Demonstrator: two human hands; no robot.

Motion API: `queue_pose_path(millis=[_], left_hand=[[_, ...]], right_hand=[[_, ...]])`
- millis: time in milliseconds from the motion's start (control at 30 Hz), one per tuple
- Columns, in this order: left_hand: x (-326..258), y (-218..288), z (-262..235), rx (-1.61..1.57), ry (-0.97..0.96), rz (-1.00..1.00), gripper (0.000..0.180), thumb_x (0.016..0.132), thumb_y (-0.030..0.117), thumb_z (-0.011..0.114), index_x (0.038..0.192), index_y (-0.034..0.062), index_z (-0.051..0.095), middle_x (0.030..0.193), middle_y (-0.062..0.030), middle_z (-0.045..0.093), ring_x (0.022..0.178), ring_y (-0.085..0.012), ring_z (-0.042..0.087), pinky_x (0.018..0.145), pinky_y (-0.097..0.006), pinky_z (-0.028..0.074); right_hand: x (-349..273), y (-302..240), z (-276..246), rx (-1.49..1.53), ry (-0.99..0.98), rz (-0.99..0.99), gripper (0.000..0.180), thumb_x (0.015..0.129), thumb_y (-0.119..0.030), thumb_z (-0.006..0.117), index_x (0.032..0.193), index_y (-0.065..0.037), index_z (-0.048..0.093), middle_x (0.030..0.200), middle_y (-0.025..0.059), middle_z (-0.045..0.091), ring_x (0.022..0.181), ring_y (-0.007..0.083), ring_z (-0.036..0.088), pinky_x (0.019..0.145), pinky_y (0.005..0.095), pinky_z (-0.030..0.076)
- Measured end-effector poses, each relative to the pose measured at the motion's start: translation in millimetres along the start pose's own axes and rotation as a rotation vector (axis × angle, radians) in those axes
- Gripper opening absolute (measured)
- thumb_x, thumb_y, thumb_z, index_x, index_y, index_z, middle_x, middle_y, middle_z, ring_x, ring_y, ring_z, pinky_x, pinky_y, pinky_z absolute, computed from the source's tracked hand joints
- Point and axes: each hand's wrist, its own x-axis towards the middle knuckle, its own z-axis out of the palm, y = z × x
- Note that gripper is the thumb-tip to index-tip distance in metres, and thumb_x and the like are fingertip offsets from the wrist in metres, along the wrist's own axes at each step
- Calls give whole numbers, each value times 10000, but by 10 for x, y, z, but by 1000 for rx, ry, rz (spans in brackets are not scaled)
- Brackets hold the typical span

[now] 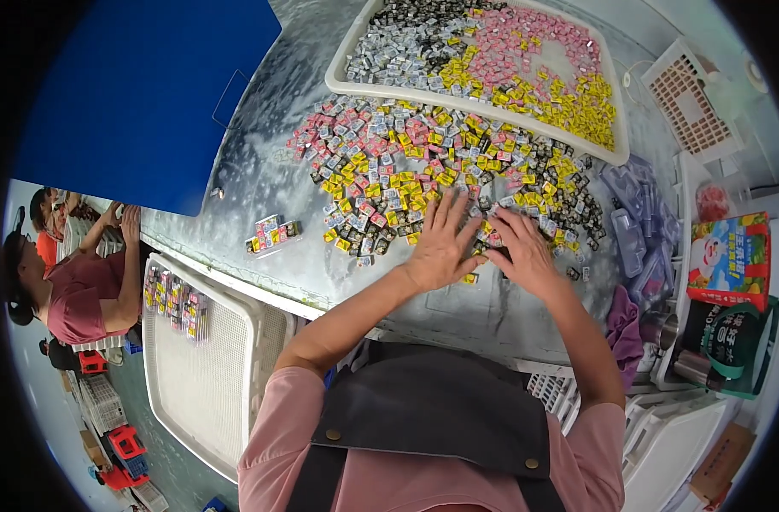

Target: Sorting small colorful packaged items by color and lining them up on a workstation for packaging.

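Note:
Small wrapped-looking pieces in yellow, pink, black and pale grey (381,188) lie in a loose heap across the grey table (261,171). At the heap's near edge my left hand (443,243) rests with its fingers spread over several pieces. Beside it my right hand (523,256) has its fingers apart and slightly bent, touching the pieces there. The thumbs come close together, and what lies under the palms is hidden. A single yellow piece (470,278) shows just below my left hand. Left of the heap sits a clear pack (272,235) filled with mixed pieces.
Beyond the heap stands a white tray (483,104) of pieces grouped by colour. Clear purplish plastic shells (645,213) and a purple cloth (624,328) lie at right. A white crate (197,375) with filled packs (177,300) is at left, near another person (90,294). A blue panel (142,94) juts in.

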Motion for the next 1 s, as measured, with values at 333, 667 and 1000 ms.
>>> queue_pose_path(millis=[333,667,1000], left_hand=[[-61,-112,1,33,39,30,515,865,310,707,1249,-9,582,1433,-281,397,1387,-486,303,1157,-621,210],[-132,-123,-16,74,2,-15,556,854,271,722,1314,20,536,1426,-267,386,1379,-481,305,1154,-616,218],[-269,35,25,56,-19,-19,628,864,332,713,1367,19,504,1468,-269,370,1398,-489,293,1155,-628,220]], right_hand=[[-208,-112,-36,68,21,-46,317,846,-93,717,1146,-25,644,1199,129,581,1128,352,546,1024,472,437],[-76,247,-126,-85,149,135,289,870,-131,700,1132,-21,652,1159,149,581,1062,355,557,951,453,467],[907,386,287,-133,124,124,533,935,-222,642,1386,16,488,1466,274,421,1363,449,369,1135,485,338]])
